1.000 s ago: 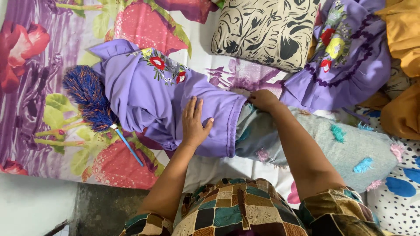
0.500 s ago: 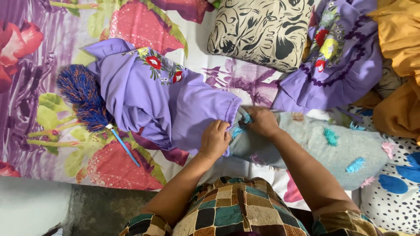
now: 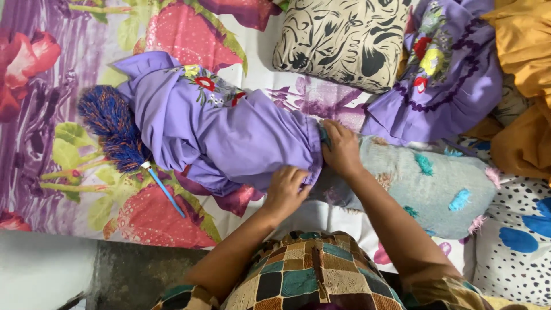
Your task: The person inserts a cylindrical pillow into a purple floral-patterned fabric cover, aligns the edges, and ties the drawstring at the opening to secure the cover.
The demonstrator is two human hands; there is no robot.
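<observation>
Both grips are closed on cloth: our left hand (image 3: 285, 189) pinches the lower hem of the purple pillowcase (image 3: 229, 143), and our right hand (image 3: 342, 150) clamps the upper part of that same open edge against the grey pillow (image 3: 425, 183). The pillow lies across the bed, just in front of us, its left end tucked inside the case and its right end bare.

We judge that the main risk is the case bunching. Its fabric is thin and smooth, already gathered in deep folds near the mouth, and a pull from one hand only could twist the opening and jam it on the pillow's corner. The pillow's nubbly grey cover carries small tufts of teal, blue and pink yarn; the hem could snag on these and drag one loose. The soft filling may also slump to one side and leave the case lumpy.

A blue feather duster (image 3: 112, 129) with a thin blue handle lies touching the case's closed end, and a hard tug might drag it along or knock it off the bed's edge.

The case has embroidered red flowers and a frilled border. Beneath lies a glossy floral bedsheet (image 3: 57, 86). Behind are a cream cushion (image 3: 344, 40) with black swirls, a second purple embroidered case (image 3: 453, 74) and mustard cloth (image 3: 525, 57).
</observation>
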